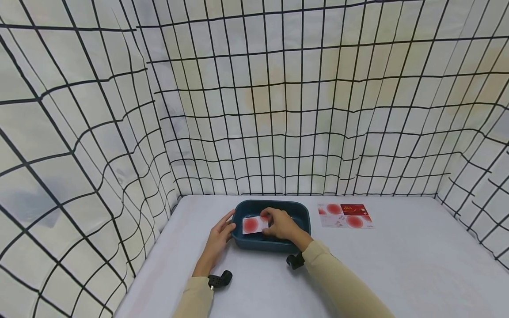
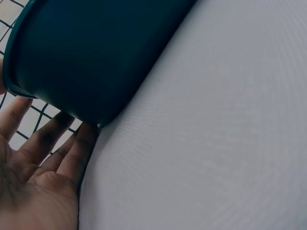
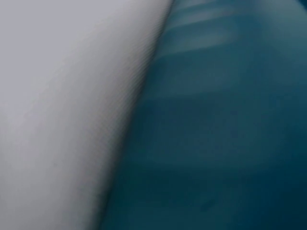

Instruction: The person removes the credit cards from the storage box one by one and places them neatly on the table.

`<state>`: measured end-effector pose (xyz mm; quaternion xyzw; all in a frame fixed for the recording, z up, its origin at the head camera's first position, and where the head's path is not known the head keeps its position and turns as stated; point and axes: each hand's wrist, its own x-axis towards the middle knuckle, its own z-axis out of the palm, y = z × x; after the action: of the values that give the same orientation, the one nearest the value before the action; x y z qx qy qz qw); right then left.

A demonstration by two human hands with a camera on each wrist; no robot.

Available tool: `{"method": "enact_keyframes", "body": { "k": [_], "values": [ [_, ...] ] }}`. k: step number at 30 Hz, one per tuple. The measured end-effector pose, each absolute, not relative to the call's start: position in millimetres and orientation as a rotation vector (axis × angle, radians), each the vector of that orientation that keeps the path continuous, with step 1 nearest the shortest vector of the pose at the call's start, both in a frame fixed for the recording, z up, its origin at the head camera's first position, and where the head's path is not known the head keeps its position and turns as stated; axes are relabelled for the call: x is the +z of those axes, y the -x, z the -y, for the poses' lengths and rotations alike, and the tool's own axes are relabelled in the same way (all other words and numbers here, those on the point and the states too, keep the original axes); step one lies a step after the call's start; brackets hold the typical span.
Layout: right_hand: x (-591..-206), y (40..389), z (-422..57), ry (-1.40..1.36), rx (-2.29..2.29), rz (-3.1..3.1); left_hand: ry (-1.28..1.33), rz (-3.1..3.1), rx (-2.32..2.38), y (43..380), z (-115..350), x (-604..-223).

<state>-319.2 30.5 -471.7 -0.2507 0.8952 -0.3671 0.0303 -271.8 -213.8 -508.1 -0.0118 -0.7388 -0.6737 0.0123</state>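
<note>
I judge the work partway: a block of cards (image 1: 343, 215) lies on the table (image 1: 397, 260), while my right hand (image 1: 283, 224) pinches a red-spotted card (image 1: 251, 225), yet unplaced, within the teal tray (image 1: 258, 244) that my left hand (image 1: 218, 238) touches, fingers spread.

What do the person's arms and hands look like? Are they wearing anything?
The left sleeve and right sleeve are pale tan and reach the wrists. The left hand and right hand are bare, with no gloves. The left-wrist gadget and right-wrist gadget are black and chunky.
</note>
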Motion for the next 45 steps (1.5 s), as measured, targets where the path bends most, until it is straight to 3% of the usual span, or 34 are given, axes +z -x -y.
{"method": "enact_keyframes", "body": {
  "k": [45],
  "values": [
    [-459, 305, -42, 0.814, -1.41, -2.71, 0.031, 2.292, -2.115, 272, 212, -506]
  ]
}}
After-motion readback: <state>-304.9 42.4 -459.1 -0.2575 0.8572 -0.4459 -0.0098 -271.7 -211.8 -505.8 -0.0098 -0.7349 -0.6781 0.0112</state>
